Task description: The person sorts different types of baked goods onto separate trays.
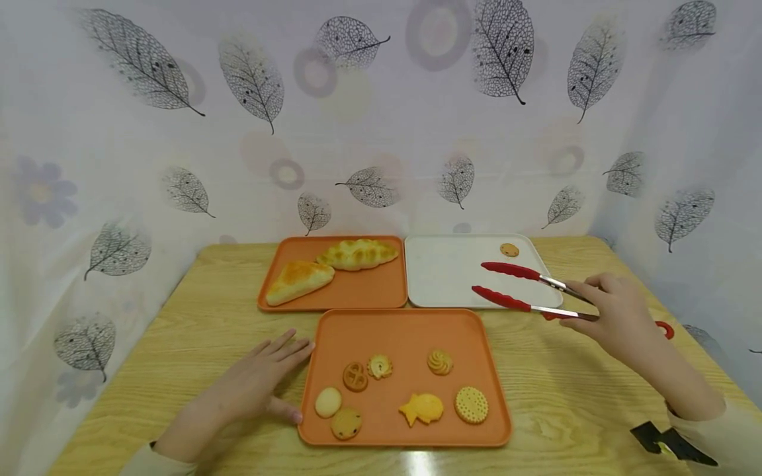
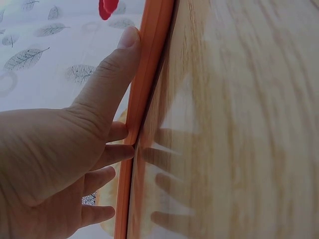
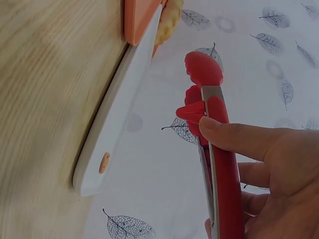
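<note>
My right hand (image 1: 622, 320) grips red-tipped metal tongs (image 3: 227, 174), whose arms stand apart with nothing between the tips. In the head view the tips overlap the white tray (image 1: 446, 271), below a small round cookie (image 1: 509, 250) in its back right corner. My left hand (image 1: 253, 380) has its fingers spread, thumb and fingertips at the left edge of the front orange tray (image 1: 393, 330). On that tray lie a fish-shaped cookie (image 1: 421, 409), a dotted round cookie (image 1: 471, 404), a swirl cookie (image 1: 440, 362), a pretzel-like cookie (image 1: 355, 377) and several others at the left.
A second orange tray (image 1: 369, 291) at the back left carries a triangular pastry (image 1: 300, 281) and a long braided bread (image 1: 357, 254). Its right edge meets the white tray. A leaf-patterned curtain (image 1: 369, 119) hangs behind the wooden table (image 1: 202, 311) and along its sides.
</note>
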`<state>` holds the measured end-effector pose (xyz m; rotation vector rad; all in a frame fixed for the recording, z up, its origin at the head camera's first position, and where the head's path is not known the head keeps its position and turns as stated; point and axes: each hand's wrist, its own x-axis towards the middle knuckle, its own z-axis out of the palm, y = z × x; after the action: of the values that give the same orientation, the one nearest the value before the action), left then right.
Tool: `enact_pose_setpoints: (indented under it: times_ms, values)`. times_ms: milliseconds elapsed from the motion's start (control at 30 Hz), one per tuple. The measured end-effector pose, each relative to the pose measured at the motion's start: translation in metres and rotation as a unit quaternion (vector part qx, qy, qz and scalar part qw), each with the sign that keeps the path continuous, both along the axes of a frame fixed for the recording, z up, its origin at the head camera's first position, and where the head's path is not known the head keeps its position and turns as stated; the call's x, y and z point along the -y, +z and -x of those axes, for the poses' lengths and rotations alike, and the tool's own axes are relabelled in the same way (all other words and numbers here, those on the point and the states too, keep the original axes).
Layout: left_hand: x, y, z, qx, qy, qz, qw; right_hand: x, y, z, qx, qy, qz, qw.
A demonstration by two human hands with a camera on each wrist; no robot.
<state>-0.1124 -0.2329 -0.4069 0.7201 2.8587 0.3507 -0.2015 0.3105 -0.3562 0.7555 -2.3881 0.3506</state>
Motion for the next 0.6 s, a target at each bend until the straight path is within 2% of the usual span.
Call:
enact_pose_setpoints:
  times_ms: [333,600]
  values:
    - [0.000,0.004,0.001,0.000,-0.006,0.001,1.0000,0.013,-0.016,-0.023,-0.011,0.044,0.005,0.9989]
    - [0.000,0.005,0.002,0.007,0.000,0.006,1.0000,0.029,-0.021,-0.038,0.028,0.055,-0.032,0.9976]
